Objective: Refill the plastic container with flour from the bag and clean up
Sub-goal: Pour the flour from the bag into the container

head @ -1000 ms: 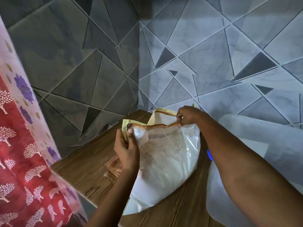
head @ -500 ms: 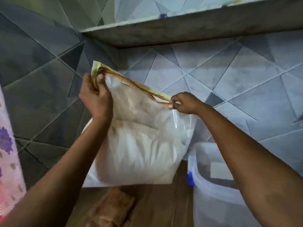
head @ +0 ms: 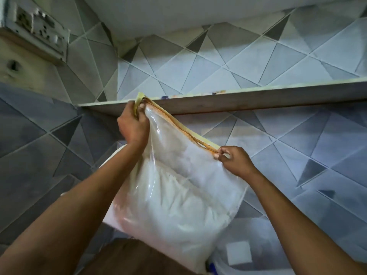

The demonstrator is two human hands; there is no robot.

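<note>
A clear plastic bag of flour (head: 178, 199) with a yellow-orange zip edge hangs in the air above the wooden counter (head: 131, 261). My left hand (head: 133, 126) grips the bag's upper left corner, raised high. My right hand (head: 234, 159) pinches the zip edge at its lower right end. The bag's mouth slopes down to the right. A translucent plastic container (head: 248, 255) with a blue latch stands at the bottom right, partly hidden behind the bag and my right forearm.
A stone shelf (head: 258, 98) runs along the tiled wall just behind the bag's top. An electrical switch board (head: 37, 26) is mounted at the upper left. Grey triangle-pattern tiles cover both walls of the corner.
Both hands have lifted the flour bag off the counter and raised it higher, the left corner well above the right. The view has tilted upward, and the shelf and switch board now show.
</note>
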